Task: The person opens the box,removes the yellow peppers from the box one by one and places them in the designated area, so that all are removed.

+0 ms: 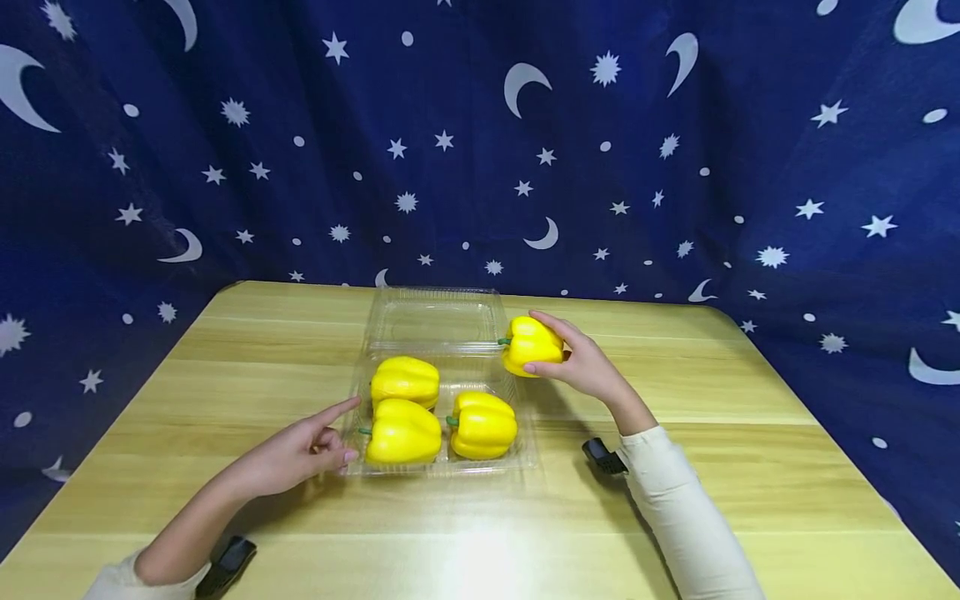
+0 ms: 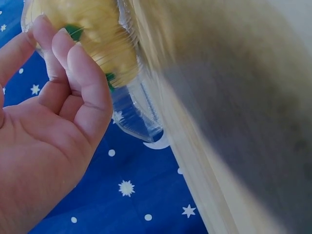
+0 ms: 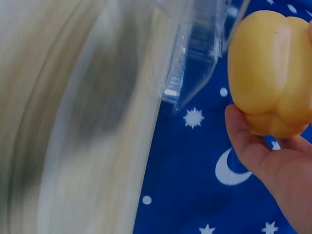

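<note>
A blue curtain [image 1: 465, 108] with moons and stars hung behind the wooden table [image 1: 735, 383]. We saw the right hand [image 1: 591, 365] hold a yellow pepper [image 1: 531, 345] between thumb and fingers, its stem pointing left. It was by the right edge of the clear box [image 1: 472, 375], and a bare spot lay down and left of it. Three other peppers [image 1: 405, 433] sat left and low. The left hand [image 1: 300, 454] was farther off, fingers loosely bent at the box's left edge.

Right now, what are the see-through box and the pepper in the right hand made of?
The ribbed box looks like glossy, clear plastic: the table shows through it. The pepper in the right hand looks smooth and shiny, perhaps moulded plastic, though real pepper skin could shine too.
</note>
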The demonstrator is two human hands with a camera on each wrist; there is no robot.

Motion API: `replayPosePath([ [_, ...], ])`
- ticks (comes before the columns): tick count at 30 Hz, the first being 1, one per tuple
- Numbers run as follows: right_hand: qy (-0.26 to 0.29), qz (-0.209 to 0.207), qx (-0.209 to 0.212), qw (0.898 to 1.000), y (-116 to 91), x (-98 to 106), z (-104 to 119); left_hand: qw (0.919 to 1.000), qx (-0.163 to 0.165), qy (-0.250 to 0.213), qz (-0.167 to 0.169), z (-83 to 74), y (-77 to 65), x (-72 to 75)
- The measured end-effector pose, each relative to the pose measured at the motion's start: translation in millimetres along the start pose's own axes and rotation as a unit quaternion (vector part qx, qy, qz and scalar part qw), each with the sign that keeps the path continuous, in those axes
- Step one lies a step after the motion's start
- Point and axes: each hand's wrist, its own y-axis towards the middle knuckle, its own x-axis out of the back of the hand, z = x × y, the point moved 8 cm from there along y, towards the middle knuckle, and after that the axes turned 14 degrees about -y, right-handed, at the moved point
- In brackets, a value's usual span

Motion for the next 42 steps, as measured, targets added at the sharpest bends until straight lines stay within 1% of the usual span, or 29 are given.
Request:
replayPosePath([
  [2, 0.010, 0.005, -0.013, 1.000, -2, 1, -6, 1.0000, 0.000, -0.001, 0.003, 0.4, 0.1, -1.4],
  [4, 0.016, 0.013, -0.018, 1.000, -4, 2, -10, 1.0000, 0.000, -0.002, 0.006, 0.9, 0.5, -2.6],
  [10, 0.020, 0.018, -0.021, 0.999, -3, 9, -13, 0.9999, -0.009, -0.003, 0.012, 0.3, 0.4, -1.6],
  [18, 0.008, 0.015, -0.017, 1.000, -1, 15, -21, 0.9998, -0.011, -0.001, 0.015, 0.2, -3.5, 1.9],
  [23, -0.015, 0.006, -0.022, 1.000, 0, 17, -29, 0.9997, -0.018, -0.003, 0.016, -0.8, -4.2, 3.2],
  [27, -0.029, 0.007, -0.029, 0.999, 1, 13, -39, 0.9996, -0.016, -0.008, 0.019, -1.2, -3.5, 2.7],
  [33, -0.049, 0.025, -0.033, 0.998, -1, 5, -54, 0.9996, -0.016, -0.012, 0.021, 0.0, -3.4, 1.1],
  [37, -0.047, 0.037, -0.030, 0.998, -1, 0, -57, 0.9994, -0.017, -0.015, 0.024, 0.7, -2.7, 0.1],
  [42, -0.043, 0.043, -0.025, 0.998, 2, -5, -57, 0.9992, -0.017, -0.021, 0.028, 1.3, -3.2, 1.4],
])
